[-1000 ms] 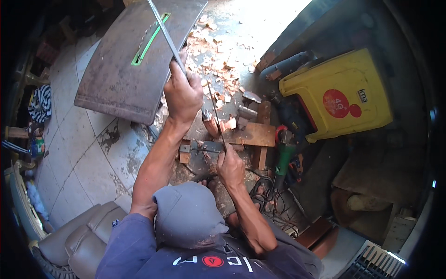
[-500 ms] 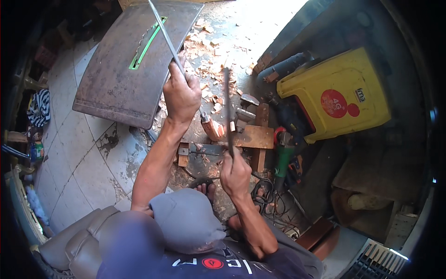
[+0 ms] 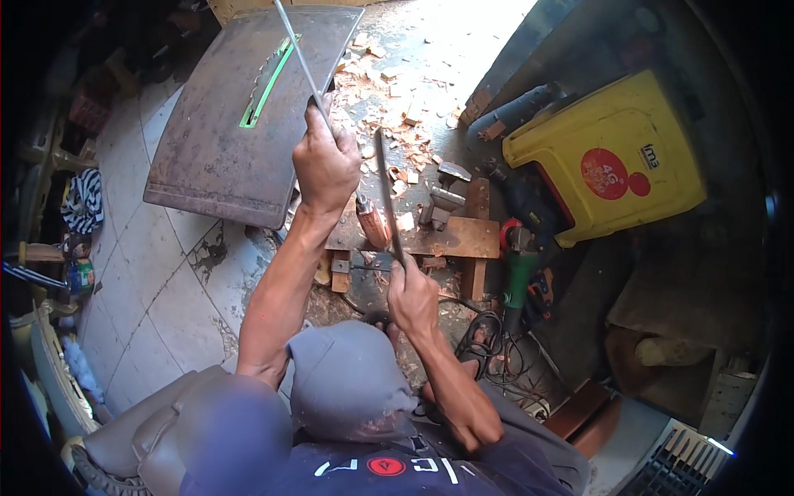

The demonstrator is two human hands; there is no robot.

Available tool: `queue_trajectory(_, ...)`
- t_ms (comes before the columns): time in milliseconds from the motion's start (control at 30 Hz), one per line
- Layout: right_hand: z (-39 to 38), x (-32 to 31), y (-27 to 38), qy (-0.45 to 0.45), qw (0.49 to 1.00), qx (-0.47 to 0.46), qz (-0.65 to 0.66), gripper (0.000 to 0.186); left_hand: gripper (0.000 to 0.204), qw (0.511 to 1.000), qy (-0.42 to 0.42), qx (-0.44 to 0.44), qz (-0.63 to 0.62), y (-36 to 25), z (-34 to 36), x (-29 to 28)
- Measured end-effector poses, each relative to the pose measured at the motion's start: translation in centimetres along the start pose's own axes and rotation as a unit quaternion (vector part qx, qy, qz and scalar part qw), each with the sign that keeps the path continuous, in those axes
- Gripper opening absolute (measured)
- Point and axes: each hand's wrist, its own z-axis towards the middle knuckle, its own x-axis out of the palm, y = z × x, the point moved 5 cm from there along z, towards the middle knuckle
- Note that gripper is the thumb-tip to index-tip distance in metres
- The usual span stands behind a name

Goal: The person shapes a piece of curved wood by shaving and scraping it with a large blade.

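Right now your left hand (image 3: 327,161) is clenched round the lower end of a thin metal rod (image 3: 294,51), whose long axis runs up and away to the left, over the corner of the dark saw bench (image 3: 219,140) w/ its green slot. Your right hand (image 3: 412,296) sits nearer your body, fingers wrapped tight on the near end of a dark flat blade (image 3: 387,198); that one runs almost straight away from you, tip ending just right of the left fist. So the two long pieces lie close side by side, near parallel, rod to the left, blade to the right, apart at the tips; can't tell if they touch lower down. Under them, on the floor, a wooden board (image 3: 451,236) carries a small anvil (image 3: 442,194), w/ wood chips (image 3: 389,83) scattered beyond. To the right lies a green grinder (image 3: 519,269) next to a yellow case (image 3: 608,157), which is shut, so its contents don't show. No open containers near either hand.
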Motion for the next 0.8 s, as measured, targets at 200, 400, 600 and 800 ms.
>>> queue_trajectory(200,-1.2,1.7,-3.0,0.037,0.996,0.016,-0.079,0.03,0.049,1.0,-0.01,0.022,-0.012,-0.1,-0.6,0.1)
queue_trajectory(400,-1.1,-0.9,2.4,-0.081,0.984,-0.153,0.032,0.03,0.05,0.999,-0.036,0.023,0.008,1.9,-1.5,-1.7)
queue_trajectory(600,-0.9,1.1,-1.8,-0.006,0.988,-0.113,-0.108,0.04,0.049,0.996,-0.072,0.051,0.01,0.7,-1.5,-1.8)
queue_trajectory(800,-1.6,2.2,-3.9,0.031,0.984,-0.054,-0.165,0.036,0.047,0.999,-0.043,0.017,0.003,0.5,-1.7,-1.8)
